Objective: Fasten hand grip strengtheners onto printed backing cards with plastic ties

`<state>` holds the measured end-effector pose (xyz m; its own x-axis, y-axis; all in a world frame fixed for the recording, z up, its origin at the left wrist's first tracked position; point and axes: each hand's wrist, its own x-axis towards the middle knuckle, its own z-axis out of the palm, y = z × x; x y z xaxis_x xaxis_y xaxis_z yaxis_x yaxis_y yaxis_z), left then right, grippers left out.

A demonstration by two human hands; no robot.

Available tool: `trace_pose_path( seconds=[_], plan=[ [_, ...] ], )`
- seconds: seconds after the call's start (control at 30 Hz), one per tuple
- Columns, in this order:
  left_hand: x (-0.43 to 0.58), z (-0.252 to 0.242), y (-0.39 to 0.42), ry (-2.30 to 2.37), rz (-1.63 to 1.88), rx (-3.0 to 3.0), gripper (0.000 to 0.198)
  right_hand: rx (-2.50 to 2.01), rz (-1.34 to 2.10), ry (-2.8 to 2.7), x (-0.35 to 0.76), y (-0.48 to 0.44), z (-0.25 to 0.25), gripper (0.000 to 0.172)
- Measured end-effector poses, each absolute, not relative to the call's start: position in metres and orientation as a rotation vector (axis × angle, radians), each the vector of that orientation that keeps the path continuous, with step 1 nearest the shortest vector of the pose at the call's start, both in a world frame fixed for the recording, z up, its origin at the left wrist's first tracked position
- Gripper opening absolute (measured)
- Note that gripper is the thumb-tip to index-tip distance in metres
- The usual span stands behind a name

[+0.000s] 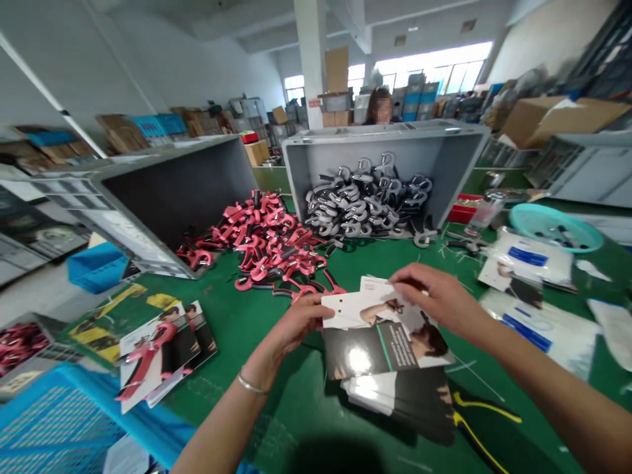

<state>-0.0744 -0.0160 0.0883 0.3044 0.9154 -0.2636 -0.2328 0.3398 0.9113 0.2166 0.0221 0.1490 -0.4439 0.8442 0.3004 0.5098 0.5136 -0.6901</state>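
Note:
A printed cardboard card [365, 345] with a photo, dark panel and green stripe is held just above a fanned stack of similar cards [419, 405]. My left hand [303, 319] pinches its upper left corner, close to two punched holes. At the top edge, the fingers of my right hand [419, 289] are closed on the card; a white card edge [372, 284] shows behind it. Yellow tool handles [476, 431] stick out beside the stack. Beyond my hands lies a heap of pink-and-black plier-like tools [276, 243].
A grey crate [469, 151] on its side holds grey tools [355, 204]; another crate [118, 230] stands left. Cards with a pink tool [158, 355] lie left, near a blue basket [64, 421]. Plastic packets [538, 257] and a turquoise tray [528, 217] sit right. A person [380, 105] is behind.

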Motion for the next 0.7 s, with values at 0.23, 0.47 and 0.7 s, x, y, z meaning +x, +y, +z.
trace_pose_path(
  seconds=[0.23,0.47,0.7],
  plan=[
    [-0.068,0.069,-0.020,0.833,1.008,0.914,0.038,-0.920,1.562,-1.475,0.176,0.001,0.144,0.029],
    [-0.068,0.070,-0.021,0.836,1.109,0.903,0.041,-1.019,1.470,-1.348,0.163,0.007,0.141,0.026],
    [-0.063,0.065,-0.016,0.856,1.070,0.920,0.040,-1.014,1.010,-1.825,0.146,0.025,0.133,0.019]
  ],
)
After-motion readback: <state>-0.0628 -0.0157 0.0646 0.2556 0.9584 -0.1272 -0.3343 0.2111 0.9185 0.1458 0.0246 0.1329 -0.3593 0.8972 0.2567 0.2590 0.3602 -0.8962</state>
